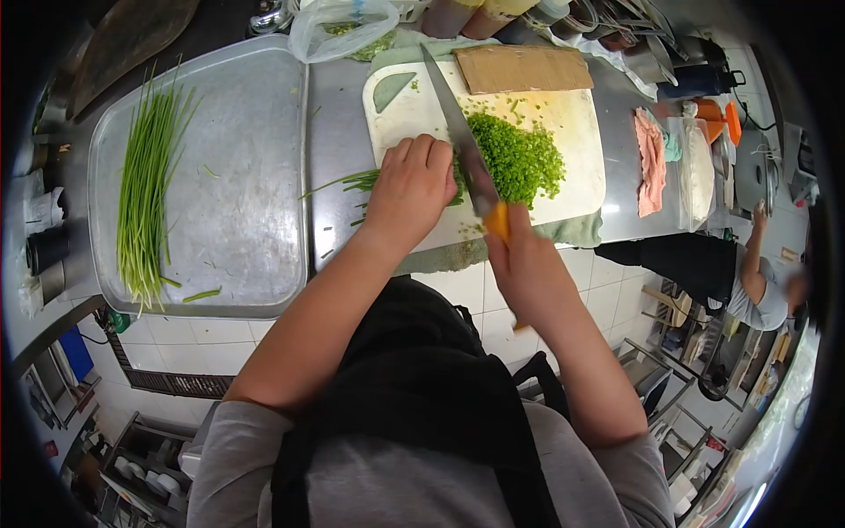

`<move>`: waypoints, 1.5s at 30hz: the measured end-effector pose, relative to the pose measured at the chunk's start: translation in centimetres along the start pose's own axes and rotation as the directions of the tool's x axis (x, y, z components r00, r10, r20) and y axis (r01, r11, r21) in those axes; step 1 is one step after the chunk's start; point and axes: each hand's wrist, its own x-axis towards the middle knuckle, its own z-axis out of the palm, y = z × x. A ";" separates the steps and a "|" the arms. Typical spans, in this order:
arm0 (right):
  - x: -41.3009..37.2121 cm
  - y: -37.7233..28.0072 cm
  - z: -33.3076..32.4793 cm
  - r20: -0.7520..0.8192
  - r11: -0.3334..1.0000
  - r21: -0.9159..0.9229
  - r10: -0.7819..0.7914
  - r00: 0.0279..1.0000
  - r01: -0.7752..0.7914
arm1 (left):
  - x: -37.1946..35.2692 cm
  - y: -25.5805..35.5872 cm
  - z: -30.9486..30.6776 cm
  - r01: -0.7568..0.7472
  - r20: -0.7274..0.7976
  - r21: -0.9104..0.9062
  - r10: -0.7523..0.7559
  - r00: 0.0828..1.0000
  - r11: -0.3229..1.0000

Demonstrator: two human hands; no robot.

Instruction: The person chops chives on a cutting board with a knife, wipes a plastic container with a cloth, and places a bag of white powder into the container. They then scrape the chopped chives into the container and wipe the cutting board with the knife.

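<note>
My right hand (526, 264) grips the yellow handle of a long kitchen knife (466, 145), its blade slanting up and left across the white cutting board (568, 189). Curled over a bunch of green chives (359, 182), my left hand (414, 183) presses them to the board just left of the blade. The uncut stalks stick out leftward from under my fingers. Against the blade's right side lies a heap of finely chopped chives (519, 158). A larger bundle of whole chives (145, 198) rests on the metal tray (242, 176) at the left.
A cardboard piece (524, 69) lies on the board's far edge. Green cloth (585, 231) shows beneath the board. Behind sit a plastic bag (343, 31) and sauce containers (484, 16). A pink cloth (650, 163) lies at right. Another person (744, 277) stands further right.
</note>
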 end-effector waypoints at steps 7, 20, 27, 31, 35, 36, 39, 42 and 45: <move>2.3 0.2 2.9 -0.062 0.998 -0.065 0.009 0.998 -0.013 | -0.1 0.1 -0.2 0.002 0.002 -0.006 -0.002 1.000 1.000; 1.3 -0.5 1.0 -0.093 0.997 -0.009 -0.081 0.992 0.080 | -0.2 -0.3 -0.3 -0.007 0.063 0.019 0.006 0.998 1.000; 2.2 -1.1 3.5 -0.067 0.999 -0.021 0.024 0.997 -0.026 | -0.2 -0.3 -0.3 -0.005 0.070 0.032 0.003 0.998 0.999; 1.1 -1.1 1.0 -0.051 1.000 0.024 0.005 0.999 -0.004 | -0.1 -0.1 -0.3 -0.009 -0.003 -0.056 0.009 1.000 0.998; -0.2 -0.9 3.6 -0.022 0.999 0.014 0.036 0.999 -0.036 | -0.1 -0.1 -0.4 -0.013 -0.003 -0.054 0.013 1.000 0.998; 0.3 -1.0 4.3 -0.045 0.999 -0.002 0.054 0.998 -0.054 | -0.2 -0.1 -0.4 -0.014 -0.001 -0.052 0.014 1.000 0.999; 1.7 -1.0 3.8 -0.063 0.999 0.044 0.022 0.998 -0.019 | -0.2 -0.1 -0.4 -0.008 0.005 -0.053 0.008 1.000 0.999; 1.5 0.2 3.5 -0.098 0.992 0.121 -0.024 0.995 0.036 | -0.1 -0.1 -0.4 -0.019 0.009 -0.034 0.019 1.000 0.999; 0.8 1.3 3.5 -0.105 0.985 0.162 -0.037 0.994 0.054 | -0.3 0.3 -0.8 -0.026 0.044 0.026 0.025 0.999 0.999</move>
